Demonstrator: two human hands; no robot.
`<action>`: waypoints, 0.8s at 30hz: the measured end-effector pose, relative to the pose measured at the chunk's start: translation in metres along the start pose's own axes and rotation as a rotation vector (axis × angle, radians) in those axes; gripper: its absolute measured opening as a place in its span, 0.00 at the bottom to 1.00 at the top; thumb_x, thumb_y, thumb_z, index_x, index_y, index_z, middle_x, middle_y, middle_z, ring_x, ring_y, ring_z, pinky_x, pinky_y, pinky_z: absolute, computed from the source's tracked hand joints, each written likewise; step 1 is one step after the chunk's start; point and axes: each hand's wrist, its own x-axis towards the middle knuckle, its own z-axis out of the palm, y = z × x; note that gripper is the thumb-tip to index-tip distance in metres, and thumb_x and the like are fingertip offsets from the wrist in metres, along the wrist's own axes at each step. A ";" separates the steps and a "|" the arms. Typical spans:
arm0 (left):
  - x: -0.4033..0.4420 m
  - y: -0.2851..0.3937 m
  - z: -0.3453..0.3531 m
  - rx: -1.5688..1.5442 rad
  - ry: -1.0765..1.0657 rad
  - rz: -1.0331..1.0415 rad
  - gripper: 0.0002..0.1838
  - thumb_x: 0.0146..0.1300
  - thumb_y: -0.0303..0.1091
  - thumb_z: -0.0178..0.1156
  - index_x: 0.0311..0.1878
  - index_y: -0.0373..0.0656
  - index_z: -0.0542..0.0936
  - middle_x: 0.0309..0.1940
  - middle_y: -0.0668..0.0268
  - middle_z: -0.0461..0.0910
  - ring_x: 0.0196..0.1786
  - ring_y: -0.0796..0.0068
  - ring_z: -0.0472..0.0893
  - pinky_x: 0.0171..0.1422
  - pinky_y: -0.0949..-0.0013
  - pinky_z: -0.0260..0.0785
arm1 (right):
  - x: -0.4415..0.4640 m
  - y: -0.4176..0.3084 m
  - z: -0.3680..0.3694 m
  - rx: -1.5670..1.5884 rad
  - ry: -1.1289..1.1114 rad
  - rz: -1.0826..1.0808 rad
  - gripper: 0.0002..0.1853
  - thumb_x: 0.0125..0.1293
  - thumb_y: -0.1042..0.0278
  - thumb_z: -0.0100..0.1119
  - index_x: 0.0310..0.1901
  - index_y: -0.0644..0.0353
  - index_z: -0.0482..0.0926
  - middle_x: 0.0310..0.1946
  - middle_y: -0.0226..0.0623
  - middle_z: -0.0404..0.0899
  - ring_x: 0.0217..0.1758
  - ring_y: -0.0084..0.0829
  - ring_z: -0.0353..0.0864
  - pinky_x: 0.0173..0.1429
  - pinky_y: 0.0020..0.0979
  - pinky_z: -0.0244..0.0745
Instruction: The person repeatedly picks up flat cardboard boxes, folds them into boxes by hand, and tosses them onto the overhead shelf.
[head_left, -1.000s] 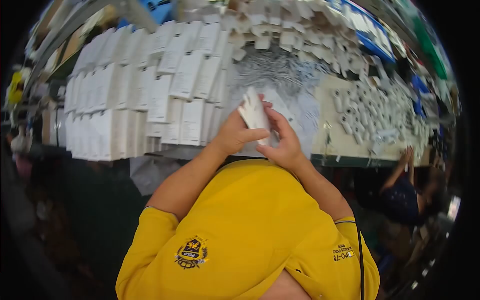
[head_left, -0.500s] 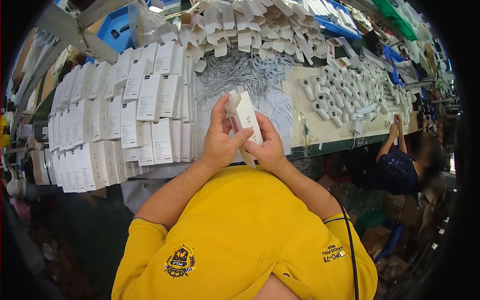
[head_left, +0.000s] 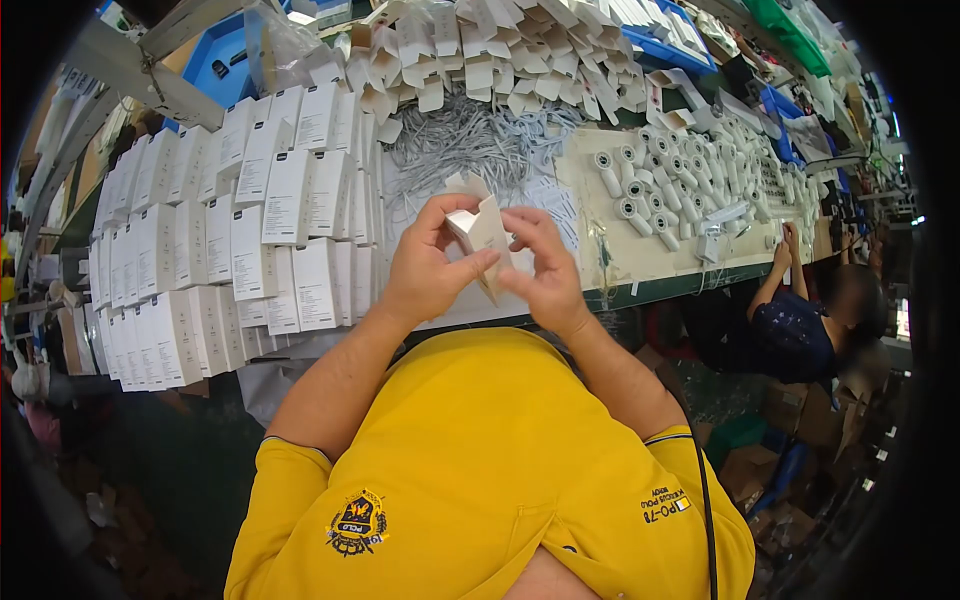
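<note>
A slim white carton (head_left: pixel 487 238) with raised flaps at its top is held upright in front of my chest. My left hand (head_left: pixel 430 265) wraps round its left side, thumb across the front. At the carton's right edge, my right hand (head_left: pixel 550 270) has its thumb and fingers apart; whether the fingertips touch the cardboard cannot be made out. What lies inside the carton is hidden. Behind it is a heap of grey-white cables (head_left: pixel 470 140) on the table.
Closed white boxes (head_left: pixel 270 200) stand in rows at the left. Open cartons (head_left: pixel 500 50) are piled at the back. White cylindrical devices (head_left: pixel 660 190) lie at the right, beside a co-worker in a dark top (head_left: pixel 790 335). A blue tray (head_left: pixel 215 70) sits at back left.
My right hand has loosened from the carton and its fingers have spread. The carton has turned slightly in my left hand, which keeps hold of it.
</note>
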 end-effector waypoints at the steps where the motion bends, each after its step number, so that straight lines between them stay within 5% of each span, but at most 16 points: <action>1: 0.000 0.001 0.001 0.140 0.019 0.021 0.32 0.58 0.19 0.70 0.66 0.43 0.73 0.63 0.55 0.78 0.56 0.63 0.80 0.59 0.64 0.76 | 0.003 -0.001 -0.004 -0.059 0.001 -0.022 0.29 0.66 0.81 0.60 0.70 0.62 0.73 0.59 0.39 0.79 0.50 0.27 0.81 0.56 0.26 0.76; 6: 0.007 0.002 0.011 0.579 0.053 0.418 0.32 0.56 0.19 0.69 0.66 0.42 0.74 0.63 0.54 0.78 0.55 0.58 0.82 0.58 0.62 0.76 | 0.021 -0.031 -0.001 0.451 0.108 0.480 0.17 0.70 0.79 0.61 0.59 0.64 0.81 0.45 0.35 0.83 0.41 0.23 0.81 0.43 0.22 0.76; 11: 0.009 -0.004 0.014 0.714 0.031 0.554 0.36 0.53 0.19 0.69 0.68 0.42 0.72 0.63 0.53 0.78 0.56 0.52 0.82 0.59 0.60 0.77 | 0.025 -0.031 -0.008 0.908 0.160 0.769 0.11 0.71 0.81 0.59 0.53 0.65 0.81 0.37 0.35 0.81 0.30 0.21 0.78 0.28 0.20 0.70; 24: 0.003 -0.007 0.018 0.675 -0.023 0.530 0.40 0.51 0.19 0.71 0.71 0.39 0.70 0.64 0.49 0.79 0.57 0.50 0.84 0.59 0.60 0.79 | 0.010 -0.042 0.019 0.623 0.473 0.589 0.11 0.69 0.83 0.60 0.52 0.67 0.80 0.32 0.36 0.80 0.23 0.19 0.74 0.21 0.20 0.67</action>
